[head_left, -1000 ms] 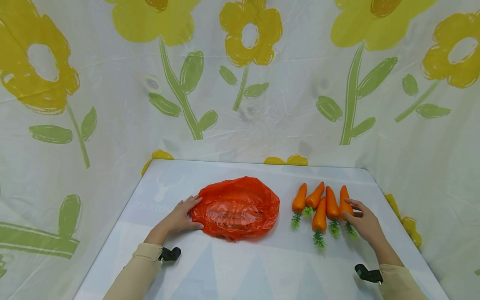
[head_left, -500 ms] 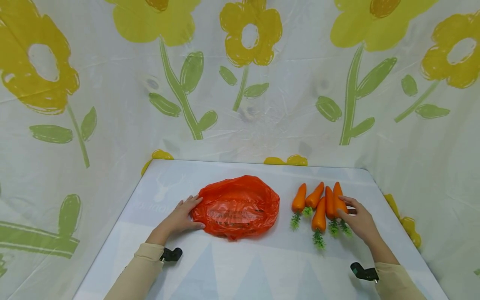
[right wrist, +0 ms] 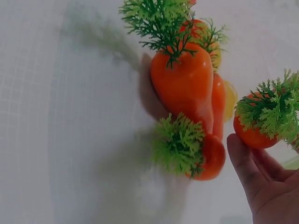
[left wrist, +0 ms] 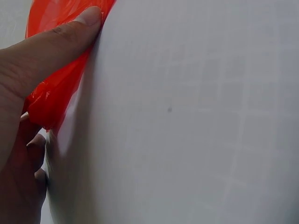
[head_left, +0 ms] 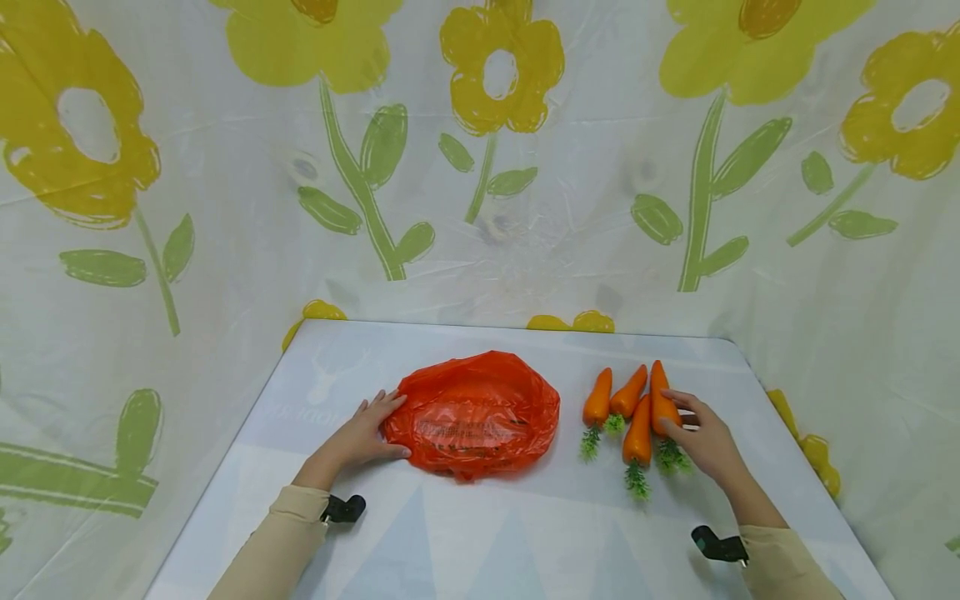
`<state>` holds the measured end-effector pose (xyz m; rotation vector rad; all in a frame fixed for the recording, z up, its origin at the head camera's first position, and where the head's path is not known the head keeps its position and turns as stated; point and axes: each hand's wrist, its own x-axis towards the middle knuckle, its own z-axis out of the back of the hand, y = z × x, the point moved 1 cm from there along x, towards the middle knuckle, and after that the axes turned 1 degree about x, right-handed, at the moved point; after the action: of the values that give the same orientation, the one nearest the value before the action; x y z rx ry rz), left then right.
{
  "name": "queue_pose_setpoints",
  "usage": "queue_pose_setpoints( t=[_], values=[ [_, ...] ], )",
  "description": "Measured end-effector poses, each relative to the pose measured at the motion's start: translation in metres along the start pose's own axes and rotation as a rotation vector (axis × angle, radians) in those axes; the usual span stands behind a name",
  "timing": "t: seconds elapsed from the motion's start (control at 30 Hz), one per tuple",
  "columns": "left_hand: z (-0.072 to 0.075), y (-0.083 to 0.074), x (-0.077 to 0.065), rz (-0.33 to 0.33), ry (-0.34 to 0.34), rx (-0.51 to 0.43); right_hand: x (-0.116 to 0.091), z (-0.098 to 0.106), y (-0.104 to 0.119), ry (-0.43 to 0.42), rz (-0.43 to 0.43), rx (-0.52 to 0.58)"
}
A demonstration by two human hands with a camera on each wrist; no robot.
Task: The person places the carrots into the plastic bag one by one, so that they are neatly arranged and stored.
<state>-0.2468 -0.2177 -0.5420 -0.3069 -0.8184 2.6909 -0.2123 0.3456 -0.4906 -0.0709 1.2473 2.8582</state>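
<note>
My left hand point(head_left: 362, 437) holds the left side of a red plastic bag point(head_left: 472, 417) that lies puffed up on the table. In the left wrist view the straight thumb point(left wrist: 60, 44) lies along the red film, with the other fingers partly hidden behind it. Between the thumb and fingers of my right hand point(head_left: 707, 438) is an orange toy carrot point(head_left: 661, 398) with a green leafy top, its tip pointing away. The right wrist view shows this carrot point(right wrist: 254, 133) raised beside the other carrots point(right wrist: 182, 74). From the head it overlaps and hides one of them.
Left of the held carrot lie more carrots: one at the far left point(head_left: 597, 400), one beside it point(head_left: 628, 395) and one nearer me point(head_left: 638, 433). The pale table point(head_left: 480, 542) backs onto a flower-printed curtain point(head_left: 570, 208). A black wrist camera point(head_left: 718, 546) sticks out from the right sleeve.
My right hand has lifted the rightmost carrot and carried it left, until it covers the neighbouring carrot in the head view. My left hand and the bag have stayed nearly still.
</note>
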Motion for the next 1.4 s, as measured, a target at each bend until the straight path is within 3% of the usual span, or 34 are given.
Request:
queue_pose_setpoints(
  t=[0.67,1.4],
  values=[
    [-0.001,-0.001,0.002,-0.017,0.003,0.002,0.005,-0.017,0.029,0.008,0.074,0.029],
    [-0.007,-0.001,0.008,-0.051,-0.008,0.022,0.015,-0.040,0.043,0.000,0.139,0.078]
  ],
)
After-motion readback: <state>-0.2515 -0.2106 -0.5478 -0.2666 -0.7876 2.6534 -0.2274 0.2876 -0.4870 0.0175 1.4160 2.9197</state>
